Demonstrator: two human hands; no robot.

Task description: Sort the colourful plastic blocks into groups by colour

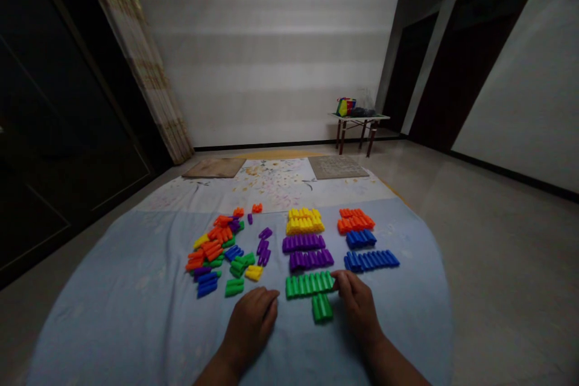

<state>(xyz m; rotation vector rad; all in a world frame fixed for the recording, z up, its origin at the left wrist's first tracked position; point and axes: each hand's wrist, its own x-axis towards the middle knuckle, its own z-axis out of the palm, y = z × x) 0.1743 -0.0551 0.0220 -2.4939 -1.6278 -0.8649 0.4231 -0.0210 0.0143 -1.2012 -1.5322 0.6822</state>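
Note:
My right hand (359,307) is at the right end of a row of green plastic tube-like pieces (310,284). Its thumb and index finger are closed on the end piece. Just below that row lies a short green group (321,308). To the left, my left hand (253,319) rests on the cloth with fingers curled together, nothing visible in them. A loose green pair (234,287) and a yellow pair (254,272) lie beyond it. Purple rows (311,260) and stacked yellow rows (304,221) stretch behind the green row. Blue rows (371,260) and orange rows (356,221) lie at the right.
A mixed heap of coloured pieces (212,250) covers the left side of the round table with its blue cloth (136,289). Two flat mats (339,167) lie at the far edge. Beyond, a small table (359,117) holding bags stands near the wall.

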